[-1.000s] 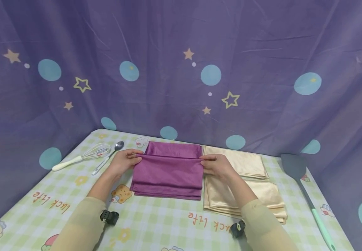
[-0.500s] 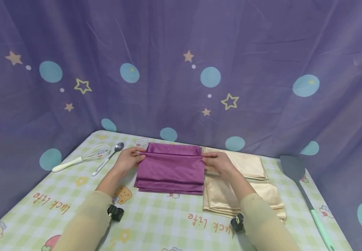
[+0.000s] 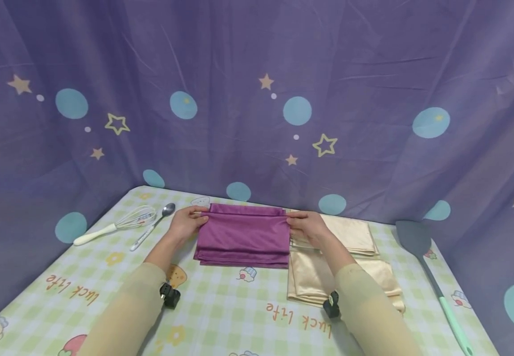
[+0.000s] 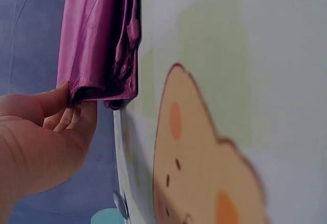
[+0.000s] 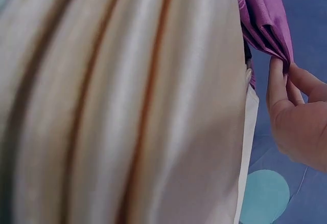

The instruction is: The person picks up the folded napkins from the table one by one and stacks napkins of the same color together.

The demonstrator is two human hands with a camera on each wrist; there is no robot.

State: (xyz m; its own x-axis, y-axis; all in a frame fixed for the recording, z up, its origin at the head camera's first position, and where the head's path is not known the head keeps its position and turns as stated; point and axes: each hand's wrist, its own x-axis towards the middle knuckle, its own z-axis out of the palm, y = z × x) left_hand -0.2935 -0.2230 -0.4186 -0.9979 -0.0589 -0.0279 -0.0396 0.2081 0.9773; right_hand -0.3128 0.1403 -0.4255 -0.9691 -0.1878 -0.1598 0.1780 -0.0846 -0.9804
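Note:
A folded purple satin cloth (image 3: pixel 244 237) is in the middle of the head view, its far edge stretched between both hands. My left hand (image 3: pixel 185 225) pinches its far left corner. In the left wrist view, the thumb of the left hand (image 4: pixel 46 137) is on one face of the folded layers and the fingers are on the other. My right hand (image 3: pixel 309 228) pinches the far right corner. Gathered layers meet between the fingertips of the right hand (image 5: pixel 299 116) in the right wrist view. Behind it a strip of purple fabric (image 3: pixel 245 209) shows, mostly covered by the held cloth.
Two folded cream satin cloths, a far one (image 3: pixel 350 232) and a nearer one (image 3: pixel 314 279), lie at right, partly under my right arm. A dark spatula (image 3: pixel 430 272) with a mint handle is farther right. A whisk (image 3: pixel 118 223) and a spoon (image 3: pixel 154 225) lie left. A purple curtain (image 3: pixel 239 133) closes the back.
Both hands have carried the purple cloth away from me and slightly right. It covers more of the purple fabric behind, and a cupcake print now shows in front of its near edge.

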